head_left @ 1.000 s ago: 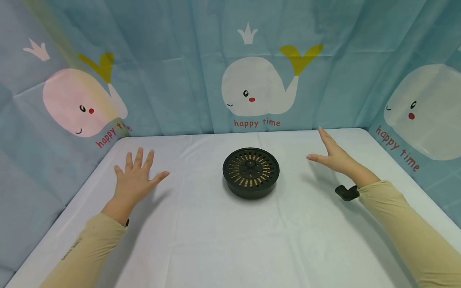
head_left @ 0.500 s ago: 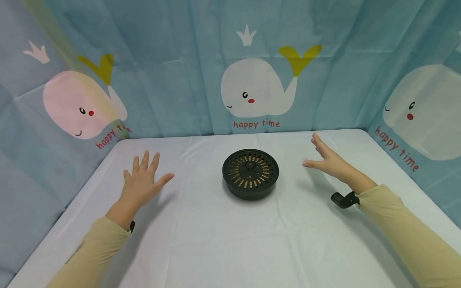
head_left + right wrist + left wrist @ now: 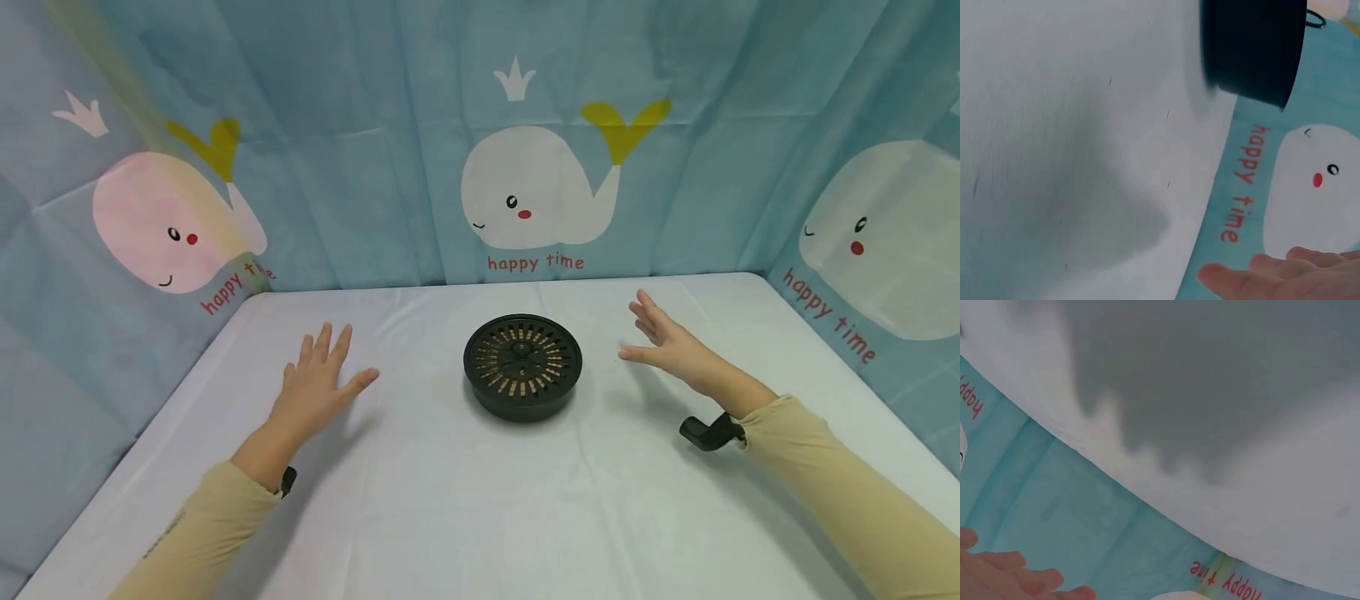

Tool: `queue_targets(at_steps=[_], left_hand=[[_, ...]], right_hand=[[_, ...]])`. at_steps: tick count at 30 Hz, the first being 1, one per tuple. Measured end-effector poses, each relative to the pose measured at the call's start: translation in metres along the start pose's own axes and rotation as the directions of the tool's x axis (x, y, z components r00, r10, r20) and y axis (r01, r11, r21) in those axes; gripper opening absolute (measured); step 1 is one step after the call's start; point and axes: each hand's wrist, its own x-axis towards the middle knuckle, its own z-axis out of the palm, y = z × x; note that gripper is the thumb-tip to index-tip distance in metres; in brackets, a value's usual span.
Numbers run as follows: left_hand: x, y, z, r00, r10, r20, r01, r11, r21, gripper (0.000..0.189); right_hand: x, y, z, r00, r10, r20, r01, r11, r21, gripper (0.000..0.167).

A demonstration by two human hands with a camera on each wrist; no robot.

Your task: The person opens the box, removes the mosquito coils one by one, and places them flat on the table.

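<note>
A round black container (image 3: 522, 407) with a slotted lid (image 3: 522, 351) stands on the white-covered table, mid-table in the head view. Brownish colour shows through the ring of slots, and a small knob-like piece sits at the lid's centre. To its left my left hand (image 3: 313, 398) hovers above the cloth, fingers spread and thumb pointing at the container. My right hand (image 3: 678, 352) is nearer, on the container's right side, thumb out and fingers extended. Both hands hold nothing and are apart from the container. The right wrist view shows the container's dark side wall (image 3: 1250, 50) with a small loop beyond its rim.
A white cloth (image 3: 480, 517) covers the table. Blue curtains (image 3: 360, 200) printed with whales rise along its back and both sides. A black strap piece (image 3: 708, 433) juts out from under the right wrist.
Both hands have moved inward toward the container, the left one to the right and the right one to the left, each slightly closer to me. The container stays in place.
</note>
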Motion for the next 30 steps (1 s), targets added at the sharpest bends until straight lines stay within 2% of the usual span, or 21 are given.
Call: queue_targets(at_steps=[5,14,30], left_hand=[[-0.001,0.006,0.003,1.0,0.006,0.016,-0.006,1.0,-0.02,0.094],[0.0,0.018,0.006,0.999,0.031,0.03,-0.029,0.998,-0.059,0.088],[0.001,0.033,0.012,0.995,0.08,0.064,-0.067,0.98,-0.186,0.08]], right_hand=[[0.001,0.001,0.004,0.999,0.002,0.034,-0.005,0.995,0.104,0.099],[0.005,0.001,0.017,0.994,0.016,0.107,-0.037,0.98,0.195,0.101],[0.014,0.001,0.042,0.967,0.049,0.249,-0.11,0.965,0.238,0.11]])
